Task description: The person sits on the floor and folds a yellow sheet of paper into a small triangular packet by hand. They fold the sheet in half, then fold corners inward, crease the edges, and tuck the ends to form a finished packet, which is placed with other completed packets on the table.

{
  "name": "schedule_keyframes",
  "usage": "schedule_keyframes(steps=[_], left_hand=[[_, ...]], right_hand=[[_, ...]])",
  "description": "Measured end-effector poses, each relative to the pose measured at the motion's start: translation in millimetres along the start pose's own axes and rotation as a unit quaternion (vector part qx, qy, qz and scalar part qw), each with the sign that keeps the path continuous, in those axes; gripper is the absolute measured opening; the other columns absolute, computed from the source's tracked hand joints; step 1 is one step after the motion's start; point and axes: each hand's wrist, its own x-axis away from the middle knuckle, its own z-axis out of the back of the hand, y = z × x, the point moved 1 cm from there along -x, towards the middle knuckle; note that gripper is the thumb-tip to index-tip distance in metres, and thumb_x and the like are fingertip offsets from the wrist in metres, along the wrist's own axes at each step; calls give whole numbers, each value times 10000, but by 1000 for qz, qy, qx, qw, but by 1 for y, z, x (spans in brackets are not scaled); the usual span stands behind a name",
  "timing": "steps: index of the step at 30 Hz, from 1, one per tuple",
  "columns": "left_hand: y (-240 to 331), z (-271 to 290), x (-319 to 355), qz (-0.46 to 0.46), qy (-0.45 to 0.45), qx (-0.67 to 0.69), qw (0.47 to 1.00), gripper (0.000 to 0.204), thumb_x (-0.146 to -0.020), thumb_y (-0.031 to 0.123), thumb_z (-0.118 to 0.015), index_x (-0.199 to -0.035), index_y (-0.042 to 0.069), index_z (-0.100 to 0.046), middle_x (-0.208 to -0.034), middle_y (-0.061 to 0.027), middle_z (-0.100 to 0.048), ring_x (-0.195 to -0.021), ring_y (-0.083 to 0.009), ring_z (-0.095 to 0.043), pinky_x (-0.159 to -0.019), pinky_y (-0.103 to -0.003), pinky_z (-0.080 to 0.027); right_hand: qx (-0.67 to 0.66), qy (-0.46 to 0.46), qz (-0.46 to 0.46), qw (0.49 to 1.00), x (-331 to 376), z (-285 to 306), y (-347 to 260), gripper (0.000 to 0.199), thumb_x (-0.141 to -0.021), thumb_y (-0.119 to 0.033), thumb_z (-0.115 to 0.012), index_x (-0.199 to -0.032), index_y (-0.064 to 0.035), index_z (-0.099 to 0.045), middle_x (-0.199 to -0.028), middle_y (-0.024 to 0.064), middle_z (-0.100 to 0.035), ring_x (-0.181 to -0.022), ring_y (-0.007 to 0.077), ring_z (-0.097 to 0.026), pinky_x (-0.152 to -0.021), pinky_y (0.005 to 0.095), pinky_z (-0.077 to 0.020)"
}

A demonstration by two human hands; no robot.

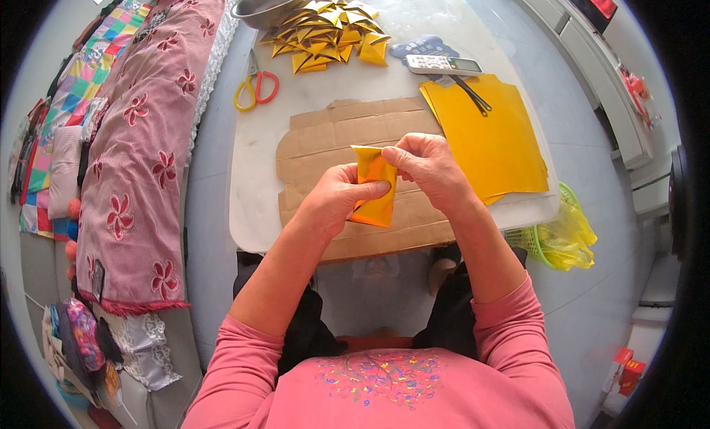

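Above the flattened cardboard sheet, which serves as the landmark on the white table, both hands hold one folded piece of gold paper

Head view, hands:
- Left hand: clenched on the lower left side of the paper, fingers wrapped around its edge, thumb in front
- Right hand: pinching the upper right corner of the paper between thumb and fingers
- The paper hangs just over the middle of the cardboard, clear of its surface as far as can be judged

Handling of the paper, as a judgement:
- Light and thin, probably foil-faced and therefore somewhat slippery
- Creases readily and keeps a fold; likely to tear or dent if squeezed hard
- Best taken at edges and corners with a light pinch, as both hands do now

Head view, count of things around the cardboard:
- Beyond its far edge: one heap of folded gold pieces, too many and too overlapped to count
- Beyond that heap: one metal bowl
- Off its far left corner: one pair of scissors with red and yellow handles
- To its right: one stack of flat gold sheets, number of sheets not readable
- On the far edge of that stack: one white remote control and one dark slender tool
- Right of the table, below its edge: one green basket with a yellow bag
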Motion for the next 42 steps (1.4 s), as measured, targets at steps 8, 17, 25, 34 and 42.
schedule_keyframes(steps=[8, 17, 25, 34, 42], left_hand=[[2, 1, 1, 2, -4, -27, 1000, 283, -816, 114, -734, -1050, -14, -639, -942, -65, -660, -823, -157, -640, -783, -302, -516], [6, -3, 6, 23, -25, -73, 997, 282, -810, 131, -738, -1021, -29, -643, -925, -67, -659, -810, -154, -635, -740, -281, -508], [7, -3, 7, 56, -29, -108, 992, 260, -796, 114, -746, -993, -25, -650, -886, -61, -664, -781, -148, -643, -724, -280, -517], [1, -3, 6, 56, -38, -103, 992, 243, -795, 101, -739, -991, -18, -657, -894, -53, -666, -785, -146, -644, -726, -286, -519], [-2, -4, 6, 66, -52, -122, 989, 240, -794, 92, -740, -993, -13, -657, -901, -45, -664, -797, -145, -640, -738, -289, -515]], right_hand=[[-5, -35, -16, 999, 1, 1, -2, 300, -880, -270, -687, -808, 21, -668, -705, 31, -610, -651, 84, -535, -576, 251, -457], [-4, -49, -46, 998, 2, -2, 1, 283, -868, -249, -694, -835, 31, -676, -714, 23, -609, -649, 82, -537, -556, 236, -447], [-5, -68, -52, 996, 3, -4, -3, 249, -866, -219, -695, -838, 27, -675, -722, 17, -608, -644, 75, -524, -543, 237, -436], [6, -69, -33, 997, 1, -8, 1, 242, -861, -209, -699, -798, 23, -677, -689, 5, -586, -637, 74, -504, -544, 240, -426], [5, -70, -34, 997, -1, -11, 3, 265, -863, -232, -693, -787, 21, -672, -675, 3, -572, -634, 78, -500, -541, 246, -423]])
